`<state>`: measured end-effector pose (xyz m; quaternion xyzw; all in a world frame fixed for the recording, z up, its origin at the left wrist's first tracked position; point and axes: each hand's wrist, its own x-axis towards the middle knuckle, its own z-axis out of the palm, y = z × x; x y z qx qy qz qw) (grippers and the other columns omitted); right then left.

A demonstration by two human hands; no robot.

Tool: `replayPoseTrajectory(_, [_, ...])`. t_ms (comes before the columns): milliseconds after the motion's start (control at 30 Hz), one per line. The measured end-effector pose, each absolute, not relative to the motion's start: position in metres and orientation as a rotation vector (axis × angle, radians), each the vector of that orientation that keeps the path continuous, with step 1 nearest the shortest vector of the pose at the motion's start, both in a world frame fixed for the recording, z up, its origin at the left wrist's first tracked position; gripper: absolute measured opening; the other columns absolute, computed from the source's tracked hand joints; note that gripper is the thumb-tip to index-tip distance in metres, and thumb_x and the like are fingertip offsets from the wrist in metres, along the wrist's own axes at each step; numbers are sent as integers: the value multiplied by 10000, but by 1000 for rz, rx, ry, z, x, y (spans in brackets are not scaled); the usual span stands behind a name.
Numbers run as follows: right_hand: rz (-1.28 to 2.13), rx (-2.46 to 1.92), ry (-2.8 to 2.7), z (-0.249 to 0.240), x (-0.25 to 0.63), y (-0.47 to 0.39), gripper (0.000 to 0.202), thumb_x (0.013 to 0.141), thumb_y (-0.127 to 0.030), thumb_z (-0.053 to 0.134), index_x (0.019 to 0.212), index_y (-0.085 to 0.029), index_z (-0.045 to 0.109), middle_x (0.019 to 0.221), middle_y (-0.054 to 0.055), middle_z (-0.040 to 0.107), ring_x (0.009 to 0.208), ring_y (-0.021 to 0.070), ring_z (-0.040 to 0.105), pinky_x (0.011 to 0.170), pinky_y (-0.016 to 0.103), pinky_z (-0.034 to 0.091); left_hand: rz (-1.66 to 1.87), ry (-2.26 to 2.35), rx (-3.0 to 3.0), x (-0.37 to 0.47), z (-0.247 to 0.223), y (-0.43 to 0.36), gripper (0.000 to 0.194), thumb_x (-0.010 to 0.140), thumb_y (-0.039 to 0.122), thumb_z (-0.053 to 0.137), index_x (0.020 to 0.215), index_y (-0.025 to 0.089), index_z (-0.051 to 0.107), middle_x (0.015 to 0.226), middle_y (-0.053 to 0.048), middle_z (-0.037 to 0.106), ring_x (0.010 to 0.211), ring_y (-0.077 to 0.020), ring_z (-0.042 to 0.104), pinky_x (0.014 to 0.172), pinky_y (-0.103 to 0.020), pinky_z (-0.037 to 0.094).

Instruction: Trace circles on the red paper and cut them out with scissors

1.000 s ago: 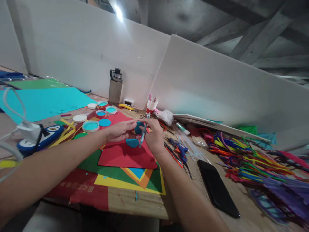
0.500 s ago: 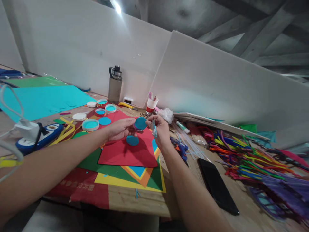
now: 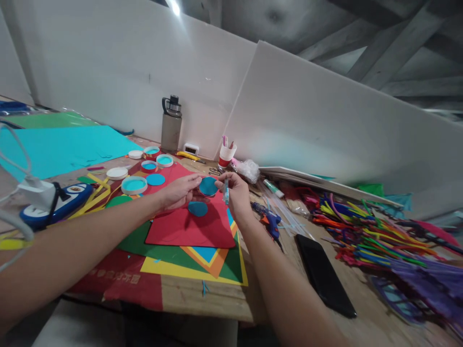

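Note:
My left hand (image 3: 183,192) is closed on the left edge of a small round lid (image 3: 209,186) lined with a blue disc, held up over a red foam sheet (image 3: 191,231). At its right edge, the fingertips of my right hand (image 3: 237,193) touch the lid. A slim, clear light-blue pen-like tool (image 3: 226,192) is tucked in that same hand, pointing down. Below the lid lies a loose blue disc (image 3: 197,208) on the red sheet. Another blue disc (image 3: 155,180) rests to the left, near a white lid with a blue lining (image 3: 134,185).
Several lids stand at the back left, by a grey bottle (image 3: 171,127). On the right are a blue glue gun (image 3: 271,222), a black phone (image 3: 323,274) and a heap of pipe cleaners (image 3: 376,236). A paper cup (image 3: 227,155) holds pens. Far left sits a white plug (image 3: 36,193).
The lid in my hands has tilted so that its blue inside faces me more. Both hands stay in nearly the same place, and the view has shifted slightly.

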<state>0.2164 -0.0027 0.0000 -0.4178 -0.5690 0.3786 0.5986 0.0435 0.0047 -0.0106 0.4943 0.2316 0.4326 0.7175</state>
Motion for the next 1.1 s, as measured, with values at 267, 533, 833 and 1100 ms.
replayPoseTrajectory(267, [890,-971,-1318,3,219,-3,301,617,-404,753,746,-187,589,627,-33,559,568,103,488,536,240,414,972,493,1169,47,-12,5,339,907,344,591,1186,153,595,1157,-132,661,981,-211,656,888,-382,529])
replayPoseTrajectory(533, [999,-934,-1285,3,222,-2,324,589,-385,782,752,-190,582,634,-40,565,546,87,492,544,237,424,1006,519,1064,45,-12,7,264,923,292,553,1123,133,621,1090,-133,682,929,-212,666,852,-379,542])
replayPoseTrajectory(833, [882,-962,-1292,-4,213,-3,244,637,-361,722,755,-189,595,655,-38,560,586,105,484,572,244,411,1001,497,1218,49,-10,1,361,816,318,707,1129,159,623,1068,-86,669,932,-187,635,879,-356,510])
replayPoseTrajectory(1100, [651,-1062,-1397,-4,209,-11,147,694,-299,643,785,-187,615,689,-24,576,640,129,495,611,253,405,1048,668,1380,52,-2,-4,398,738,347,758,1052,139,631,1024,-79,673,950,-209,629,864,-350,497])
